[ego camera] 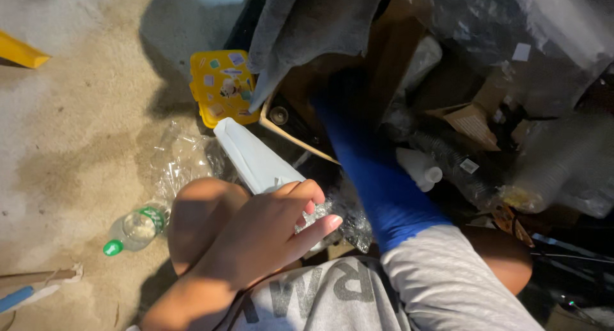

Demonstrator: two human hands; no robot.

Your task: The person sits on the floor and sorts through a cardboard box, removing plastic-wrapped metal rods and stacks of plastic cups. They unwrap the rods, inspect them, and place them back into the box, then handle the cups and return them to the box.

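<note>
A waste-sorting spot on rough concrete ground. Crushed plastic bottles, cardboard scraps and clear plastic bags lie heaped together.

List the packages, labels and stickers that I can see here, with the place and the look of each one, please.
Yellow square lid: on the ground at top centre, covered with small coloured stickers.
Clear plastic bottle: lying at left, green cap, green label band.
White bottle: in the dark pile, right of the blue sleeve.
Small white sticker: on clear plastic, top right.
Crinkled clear wrapper: at the left hand fingertips.
</note>
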